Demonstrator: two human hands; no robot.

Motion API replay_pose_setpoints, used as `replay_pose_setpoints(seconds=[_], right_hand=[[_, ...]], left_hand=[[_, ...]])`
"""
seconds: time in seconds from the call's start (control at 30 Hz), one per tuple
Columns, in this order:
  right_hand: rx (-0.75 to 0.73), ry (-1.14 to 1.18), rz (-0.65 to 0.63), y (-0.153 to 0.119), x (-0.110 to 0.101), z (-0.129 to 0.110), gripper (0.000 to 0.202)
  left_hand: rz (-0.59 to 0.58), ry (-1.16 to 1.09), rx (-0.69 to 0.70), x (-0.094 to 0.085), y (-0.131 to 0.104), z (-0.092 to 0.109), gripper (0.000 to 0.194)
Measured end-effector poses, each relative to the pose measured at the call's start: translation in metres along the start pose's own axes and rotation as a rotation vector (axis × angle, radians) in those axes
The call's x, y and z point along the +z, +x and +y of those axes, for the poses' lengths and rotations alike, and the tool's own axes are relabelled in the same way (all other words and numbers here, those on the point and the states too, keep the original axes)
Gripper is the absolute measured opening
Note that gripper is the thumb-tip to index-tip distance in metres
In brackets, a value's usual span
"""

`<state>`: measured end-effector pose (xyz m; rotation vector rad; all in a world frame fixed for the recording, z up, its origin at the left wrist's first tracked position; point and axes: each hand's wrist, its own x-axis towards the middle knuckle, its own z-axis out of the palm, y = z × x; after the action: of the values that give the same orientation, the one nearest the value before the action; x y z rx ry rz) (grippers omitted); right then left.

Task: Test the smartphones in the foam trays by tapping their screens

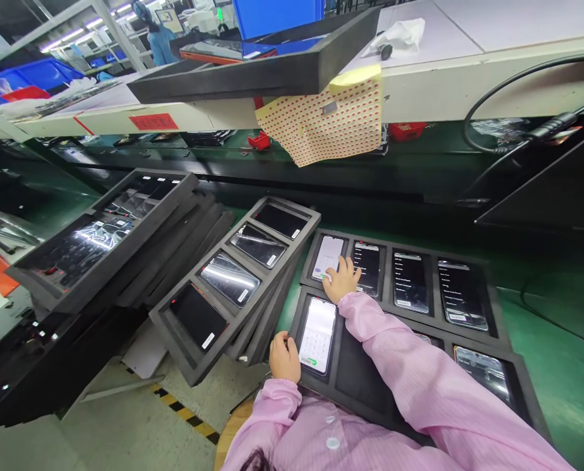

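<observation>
My right hand reaches over the far black foam tray, fingers spread, a fingertip at the lower part of a lit phone. Other phones in that tray show dark screens with white text lists, one of them a phone near the middle. In the nearer foam tray lies a phone with a bright keypad screen. Beside it, my left hand curls its fingers at the tray's left edge. A further phone sits at the right of this tray, partly behind my right sleeve.
To the left, stacked foam trays hold phones with dark screens. Another tray stack stands farther left. A shelf crosses above, with a foam tray and a hanging dotted sticker sheet. A cable loops at right.
</observation>
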<state>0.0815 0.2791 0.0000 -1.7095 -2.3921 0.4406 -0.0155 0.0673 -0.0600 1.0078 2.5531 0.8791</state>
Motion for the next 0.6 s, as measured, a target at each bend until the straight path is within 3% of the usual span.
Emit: replay_pose_setpoints(seconds=[0.13,0.3,0.47,0.6], right_hand=[[-0.058,0.009,-0.102,0.002,-0.001,-0.012,0.04],[0.01,0.031,-0.022,-0.017,-0.018,-0.009,0.039],[0.006,0.032,-0.082,-0.081,-0.031,0.008,0.037],[-0.04,-0.004,-0.09,-0.154,-0.017,0.006,0.036]], left_hand=[[0.014,-0.003,-0.011,0.0,0.0,0.002,0.026],[-0.002,0.007,0.022,0.0,0.002,0.004,0.025],[-0.04,-0.013,0.055,-0.001,0.003,0.006,0.026],[-0.073,-0.127,0.124,-0.004,0.0,0.002,0.031]])
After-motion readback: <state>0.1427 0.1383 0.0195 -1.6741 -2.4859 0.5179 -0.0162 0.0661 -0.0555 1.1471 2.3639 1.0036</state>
